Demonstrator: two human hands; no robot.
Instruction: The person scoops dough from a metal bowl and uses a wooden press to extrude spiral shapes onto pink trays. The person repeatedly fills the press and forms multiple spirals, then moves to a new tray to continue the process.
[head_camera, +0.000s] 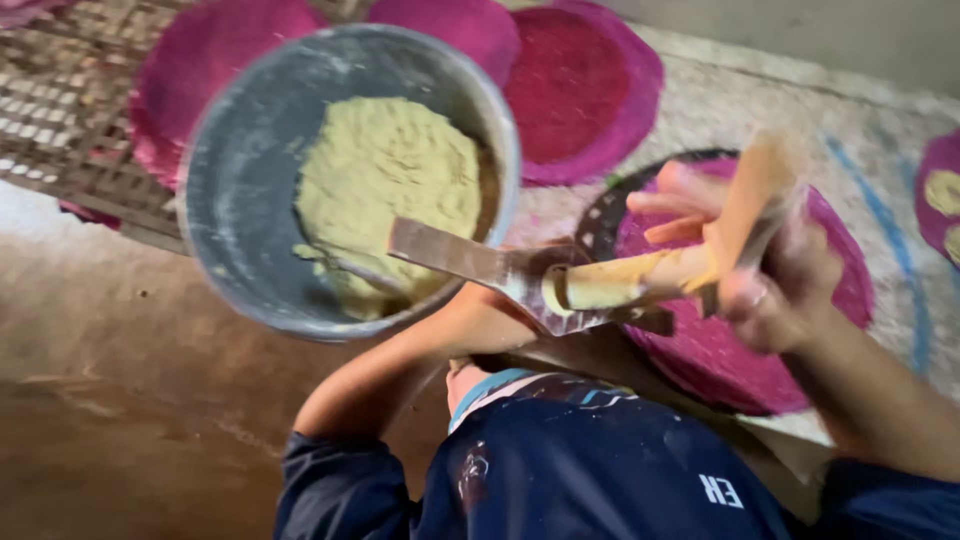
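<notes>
My left hand (482, 318) reaches under the rim of a round grey metal bowl (240, 200) and holds it up, tilted toward me; most of the fingers are hidden. The bowl carries a heap of pale yellow paste (385, 185). My right hand (765, 285) grips the paste-smeared handle of a metal scraper (470, 262), whose flat blade reaches into the bowl beside the paste. The same hand also clasps a wooden stick (752, 192) that points up and away, blurred.
Several round pink and magenta discs (585, 90) lie on a pale woven mat (770, 110) ahead and to the right. A bamboo lattice rack (60, 110) sits at the upper left. Brown earthen floor (120, 400) spreads to the left. My dark blue clothing (590, 470) fills the bottom.
</notes>
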